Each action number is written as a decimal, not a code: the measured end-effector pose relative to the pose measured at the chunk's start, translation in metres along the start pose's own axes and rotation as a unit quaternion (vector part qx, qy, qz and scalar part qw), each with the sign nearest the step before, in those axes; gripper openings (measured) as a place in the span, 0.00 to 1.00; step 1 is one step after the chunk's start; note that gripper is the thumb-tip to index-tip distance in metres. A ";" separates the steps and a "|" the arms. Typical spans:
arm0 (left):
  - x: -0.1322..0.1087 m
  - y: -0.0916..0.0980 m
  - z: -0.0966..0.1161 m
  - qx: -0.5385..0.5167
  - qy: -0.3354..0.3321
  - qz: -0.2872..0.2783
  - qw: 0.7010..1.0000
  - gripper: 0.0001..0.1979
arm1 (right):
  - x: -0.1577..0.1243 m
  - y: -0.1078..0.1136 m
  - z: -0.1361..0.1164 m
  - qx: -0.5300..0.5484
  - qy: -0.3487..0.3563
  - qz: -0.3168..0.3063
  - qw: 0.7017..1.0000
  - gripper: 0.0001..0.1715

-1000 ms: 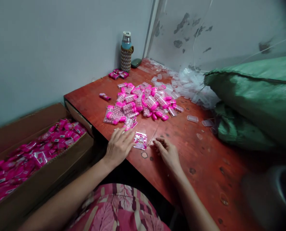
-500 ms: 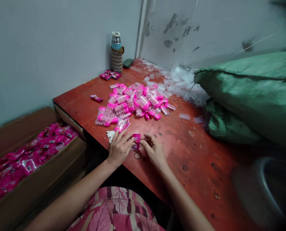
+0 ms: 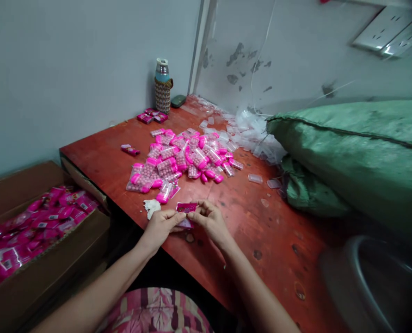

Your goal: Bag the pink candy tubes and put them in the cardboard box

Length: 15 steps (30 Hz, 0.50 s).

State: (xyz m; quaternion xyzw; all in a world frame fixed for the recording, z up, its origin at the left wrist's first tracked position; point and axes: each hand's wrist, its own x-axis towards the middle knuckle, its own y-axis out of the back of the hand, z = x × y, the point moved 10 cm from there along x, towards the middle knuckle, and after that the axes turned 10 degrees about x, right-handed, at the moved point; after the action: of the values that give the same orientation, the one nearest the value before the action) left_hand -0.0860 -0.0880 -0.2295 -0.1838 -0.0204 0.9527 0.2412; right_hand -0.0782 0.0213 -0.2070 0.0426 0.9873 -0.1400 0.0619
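Between my two hands, near the table's front edge, is a small magenta packet (image 3: 186,208) with a printed upper part and a paler lower part. My left hand (image 3: 162,229) pinches its left side, thumb on top. My right hand (image 3: 209,222) grips its right side, thumb pressed on the face and fingers behind. What the packet contains is hidden. Just beyond my hands lies a pile of clear plastic boxes (image 3: 181,159) with bright pink caps, filled with small pale pink balls. A crumpled white scrap (image 3: 152,208) rests beside my left hand.
At left stands a cardboard box (image 3: 74,249) full of magenta packets (image 3: 53,217). The red table (image 3: 240,217) also bears a bottle in a knitted sleeve (image 3: 162,90), several dark pink packs (image 3: 152,115), clear empty cases (image 3: 254,134), a green sack (image 3: 347,148) and a grey basin (image 3: 358,277).
My hands have closed in on the packet from both sides, and it is now gripped between them. The view has shifted to the right and up, bringing wall sockets into sight.
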 end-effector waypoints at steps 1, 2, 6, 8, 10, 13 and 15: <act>0.001 0.003 -0.002 -0.007 0.011 0.009 1.000 0.12 | 0.003 0.002 -0.003 -0.035 0.003 -0.009 0.999 0.13; 0.001 0.007 -0.005 -0.010 0.020 0.021 1.000 0.11 | 0.007 0.006 -0.009 -0.081 0.015 -0.011 0.997 0.12; 0.002 0.021 -0.013 -0.021 0.042 0.060 0.997 0.11 | 0.034 0.045 -0.057 -0.384 0.122 0.074 0.912 0.12; 0.001 0.022 -0.015 -0.039 0.050 0.062 0.996 0.10 | 0.053 0.069 -0.073 -0.543 0.120 0.136 0.820 0.14; 0.001 0.020 -0.017 -0.060 0.059 0.064 0.994 0.10 | 0.072 0.087 -0.078 -0.627 0.092 0.164 0.756 0.16; -0.002 0.021 -0.018 -0.080 0.071 0.071 0.992 0.10 | 0.083 0.097 -0.072 -0.653 0.064 0.161 0.737 0.19; -0.003 0.024 -0.016 -0.084 0.074 0.077 0.991 0.10 | 0.074 0.098 -0.063 -0.668 0.037 0.156 0.727 0.21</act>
State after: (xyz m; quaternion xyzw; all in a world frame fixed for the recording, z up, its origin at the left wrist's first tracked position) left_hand -0.0885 -0.1116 -0.2467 -0.2746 -0.0679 0.9472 0.1514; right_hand -0.1482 0.1375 -0.1831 0.1486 0.8068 0.5688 0.0584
